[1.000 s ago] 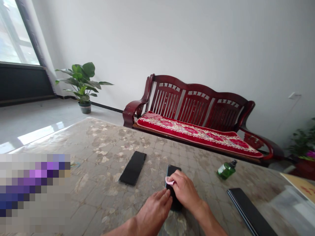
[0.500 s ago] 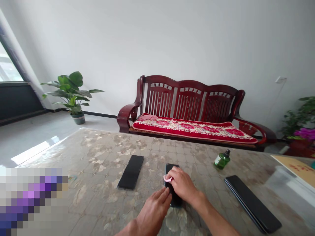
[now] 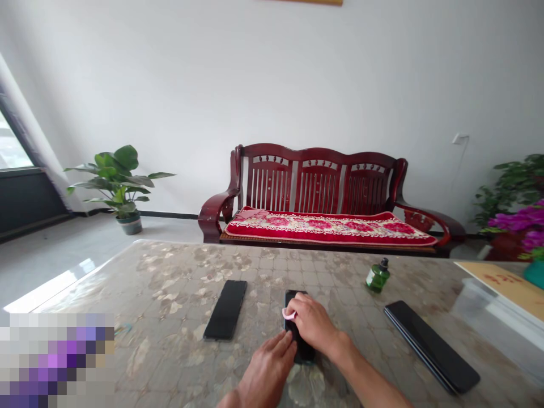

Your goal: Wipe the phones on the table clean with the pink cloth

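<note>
A dark phone (image 3: 304,352) lies on the patterned tabletop (image 3: 170,362) in front of me, partly covered by both hands. My right hand (image 3: 313,322) is closed on a small pink cloth (image 3: 289,314), pressed against the phone's upper part. Lower down, my left hand (image 3: 270,362) rests its fingertips on the phone's left edge, fingers straight and laid together, holding nothing I can see. To the left lies another black phone (image 3: 226,310), flat and untouched.
A green bottle with a black top (image 3: 377,276) stands at the right. Nearer, a stack of black phones (image 3: 431,345) lies aslant. A tan board (image 3: 501,283) is at the far right. Behind the table are a red wooden bench (image 3: 317,187) and a potted plant (image 3: 127,224).
The camera view has tilted up and turned slightly, so the bench and plants sit lower in the picture. Both hands stay at the phone, the right still with the pink cloth.
</note>
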`<move>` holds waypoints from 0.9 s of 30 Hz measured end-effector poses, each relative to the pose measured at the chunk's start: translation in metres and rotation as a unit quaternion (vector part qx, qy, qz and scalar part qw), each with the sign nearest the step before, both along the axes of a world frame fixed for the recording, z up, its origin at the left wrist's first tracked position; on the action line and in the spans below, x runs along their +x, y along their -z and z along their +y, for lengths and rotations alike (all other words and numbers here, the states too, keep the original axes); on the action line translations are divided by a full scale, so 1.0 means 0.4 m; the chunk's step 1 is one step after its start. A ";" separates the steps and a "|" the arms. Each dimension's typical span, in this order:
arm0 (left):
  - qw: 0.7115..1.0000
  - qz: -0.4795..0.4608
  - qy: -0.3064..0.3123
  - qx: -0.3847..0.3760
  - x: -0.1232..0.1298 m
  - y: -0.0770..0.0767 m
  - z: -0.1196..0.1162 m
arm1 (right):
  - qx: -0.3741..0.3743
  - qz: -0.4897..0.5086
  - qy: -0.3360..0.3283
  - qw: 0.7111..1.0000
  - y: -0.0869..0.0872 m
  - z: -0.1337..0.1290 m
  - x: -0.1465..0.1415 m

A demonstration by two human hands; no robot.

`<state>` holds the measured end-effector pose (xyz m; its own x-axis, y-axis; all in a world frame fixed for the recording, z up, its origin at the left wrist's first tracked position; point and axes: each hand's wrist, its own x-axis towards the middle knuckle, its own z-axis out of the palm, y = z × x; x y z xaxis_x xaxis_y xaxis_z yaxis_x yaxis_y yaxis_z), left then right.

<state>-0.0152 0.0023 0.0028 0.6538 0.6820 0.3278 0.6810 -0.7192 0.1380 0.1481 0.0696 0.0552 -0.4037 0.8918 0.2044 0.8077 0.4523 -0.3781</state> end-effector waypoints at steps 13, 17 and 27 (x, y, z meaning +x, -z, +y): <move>1.000 -0.001 0.001 0.010 0.009 -0.018 0.005 | -0.017 -0.004 0.023 1.000 -0.002 -0.037 0.018; 0.999 0.022 0.013 0.024 0.006 -0.005 0.011 | -0.010 -0.011 0.058 0.998 -0.012 -0.015 0.024; 1.000 0.006 -0.014 0.000 0.025 -0.032 0.000 | -0.008 -0.015 0.025 1.000 -0.012 -0.065 0.032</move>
<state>-0.0054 0.0023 0.0155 0.6383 0.7001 0.3199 0.7021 -0.6999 0.1309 0.1607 0.0436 0.0599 -0.3648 0.9138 0.1784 0.8400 0.4057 -0.3604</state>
